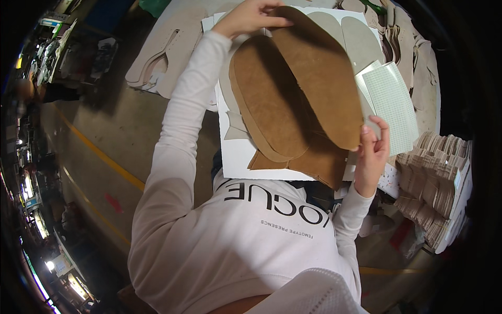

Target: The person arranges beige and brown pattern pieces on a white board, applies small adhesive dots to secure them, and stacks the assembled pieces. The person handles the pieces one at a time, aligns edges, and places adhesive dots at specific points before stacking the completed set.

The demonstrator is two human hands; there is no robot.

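A brown leather piece (319,73), long with rounded ends, is raised and tilted above the work surface. My left hand (253,18) is closed on its far end, with the thumb along the edge and the other fingers partly hidden. At the near right end, my right hand (373,154) pinches the same piece's edge between thumb and fingers. Below it lie more rounded brown leather pieces (261,99), overlapping and partly in shadow. Nearer my body, a darker brown leather piece (321,157) with an angular outline sticks out from under them. A white board (235,157) supports these pieces.
Pale grey rounded pieces (358,39) lie at the board's far side. Light green gridded sheets (389,104) overlap its right edge. Stacked beige cut pieces (431,183) stand at right. Beige cut parts (159,65) spread at far left. A yellow line (104,157) crosses the floor.
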